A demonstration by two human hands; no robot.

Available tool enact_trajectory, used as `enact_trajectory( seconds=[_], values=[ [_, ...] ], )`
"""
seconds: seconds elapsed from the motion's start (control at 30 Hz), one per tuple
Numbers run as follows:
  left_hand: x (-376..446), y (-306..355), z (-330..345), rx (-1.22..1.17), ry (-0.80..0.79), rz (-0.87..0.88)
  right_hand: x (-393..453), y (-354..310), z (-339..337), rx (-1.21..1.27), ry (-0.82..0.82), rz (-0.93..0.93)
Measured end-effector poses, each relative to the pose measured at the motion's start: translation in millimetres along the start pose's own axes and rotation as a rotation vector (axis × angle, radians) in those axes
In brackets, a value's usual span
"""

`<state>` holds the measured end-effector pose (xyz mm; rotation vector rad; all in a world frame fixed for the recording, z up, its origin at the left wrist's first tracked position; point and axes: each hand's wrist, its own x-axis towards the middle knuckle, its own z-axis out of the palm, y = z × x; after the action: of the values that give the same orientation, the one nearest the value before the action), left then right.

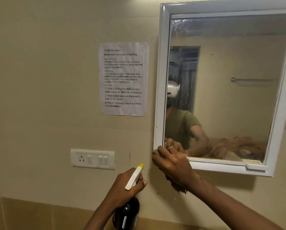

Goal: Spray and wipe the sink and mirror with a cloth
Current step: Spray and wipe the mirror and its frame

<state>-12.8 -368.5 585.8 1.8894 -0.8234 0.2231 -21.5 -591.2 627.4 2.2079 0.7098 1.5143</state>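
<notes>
1. The brown, crumpled cloth [178, 186] sits at the lower left corner of the white-framed rectangular wall mirror [162, 80], bunched under the right hand [172, 165]; a ragged end hangs out below the wrist.
2. The right hand grasps the cloth with curled fingers and presses it against the frame's bottom corner, its knuckles overlapping the edge of the glass.
3. The mirror hangs on the beige wall [39, 80], tilted in this view. Its upper glass is hazy with streaks and droplets. The lower glass reflects a person in an olive short-sleeved shirt, with the arm and the cloth repeated.
4. The dark glossy spray bottle [126, 216] with a white trigger head and a yellow nozzle tip [141, 166] is held upright, just left of and below the right hand, apart from it.
5. The left hand [125, 188] is clenched around the bottle's neck, fingers wrapped under the trigger, nozzle pointing up towards the wall.
6. A white printed paper notice [124, 78] headed "Bathroom Counter Cleaning" is stuck to the wall just left of the mirror.
7. A white switch plate with a socket [92, 158] is mounted below the notice, above and to the left of the bottle.
</notes>
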Motion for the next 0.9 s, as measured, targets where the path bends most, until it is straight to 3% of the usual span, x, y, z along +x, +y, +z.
enact_trajectory(
  seconds=[0.13, 0.57, 0.7, 0.9],
  values=[
    [13.6, 16.5, -9.9, 0.051, -0.029, 0.058, -23.1, -5.9, 4.0, -0.01, -0.113, -0.119],
    [40.4, 53.2, -14.6, 0.052, -0.002, 0.103, -18.8, -8.6, -4.0, 0.026, -0.232, -0.056],
    [39.9, 55.3, -15.1, 0.0, 0.077, 0.065, -15.6, -5.6, -4.4, 0.046, -0.221, -0.033],
    [44.4, 61.3, -22.2, -0.062, 0.072, 0.085, 19.6, 15.2, -13.5, -0.007, -0.081, 0.082]
  ],
)
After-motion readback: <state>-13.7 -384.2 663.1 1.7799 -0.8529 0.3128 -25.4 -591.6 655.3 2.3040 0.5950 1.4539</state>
